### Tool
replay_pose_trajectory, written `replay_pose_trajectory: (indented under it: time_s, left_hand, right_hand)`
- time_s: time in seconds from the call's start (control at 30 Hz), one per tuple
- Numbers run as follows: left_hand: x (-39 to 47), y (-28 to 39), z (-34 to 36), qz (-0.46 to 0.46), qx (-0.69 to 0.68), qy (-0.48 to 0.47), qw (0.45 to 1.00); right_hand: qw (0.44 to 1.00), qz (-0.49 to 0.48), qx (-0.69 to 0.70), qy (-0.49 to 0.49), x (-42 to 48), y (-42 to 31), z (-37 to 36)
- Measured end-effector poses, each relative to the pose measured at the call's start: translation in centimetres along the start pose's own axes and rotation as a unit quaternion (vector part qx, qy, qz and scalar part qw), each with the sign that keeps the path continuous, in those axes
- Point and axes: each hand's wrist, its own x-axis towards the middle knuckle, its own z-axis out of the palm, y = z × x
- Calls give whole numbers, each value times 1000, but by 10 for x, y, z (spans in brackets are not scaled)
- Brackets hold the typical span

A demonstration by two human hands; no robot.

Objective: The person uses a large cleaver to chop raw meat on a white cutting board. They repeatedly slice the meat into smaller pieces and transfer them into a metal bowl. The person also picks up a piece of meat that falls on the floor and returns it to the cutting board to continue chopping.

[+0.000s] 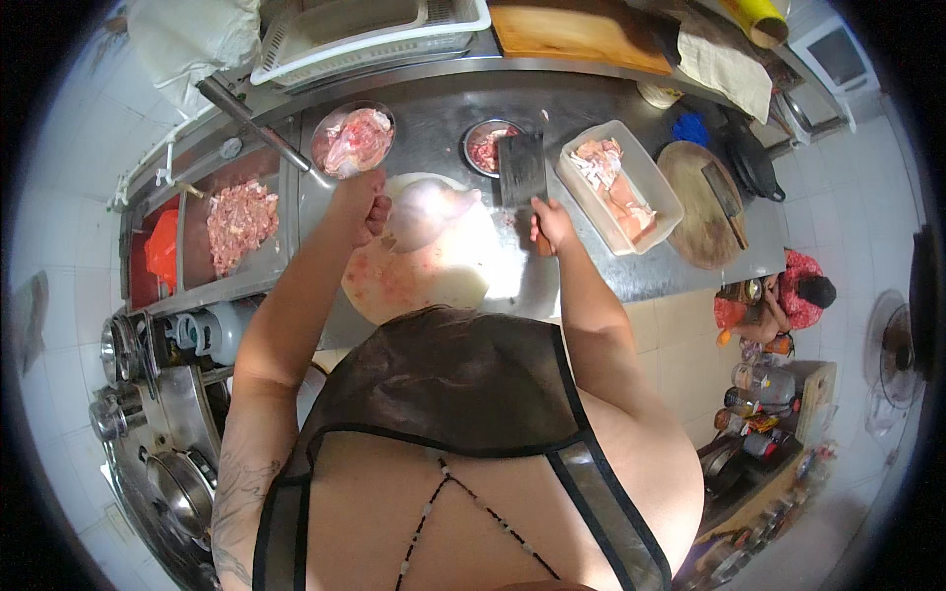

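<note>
My right hand (550, 223) grips the wooden handle of a cleaver (523, 173), its broad dark blade pointing away from me beside a small steel bowl of meat pieces (488, 148). My left hand (369, 208) has its fingers curled at the end of a pale piece of raw poultry (430, 210); whether it grips the meat is unclear. That piece lies on a round, stained cutting board (414, 284). Behind my left hand, a metal bowl (318, 140) holds a larger raw carcass (361, 142). To the right stands a plastic bin (661, 198) with cut raw poultry (613, 185).
A sink (284, 244) at left holds chopped meat (242, 221). At right, a second cleaver (720, 196) lies on a round wooden board (684, 236). A metal tube (255, 125) reaches over the counter. Another person (802, 288) sits low beyond the counter's right end.
</note>
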Motion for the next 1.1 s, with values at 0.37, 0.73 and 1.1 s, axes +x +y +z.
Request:
replay_pose_trajectory:
  time_s: [0.37,0.73,1.1]
  left_hand:
    - [14,-159,-42,6,-89,-23,996]
    - [27,-191,-84,-37,-159,-71,984]
    - [6,-213,-135,-16,-85,-37,996]
  right_hand:
    - [963,-140,-227,41,-140,42,-7]
    - [782,-515,-352,18,-159,-35,218]
    - [757,-147,-633,-75,-207,28,125]
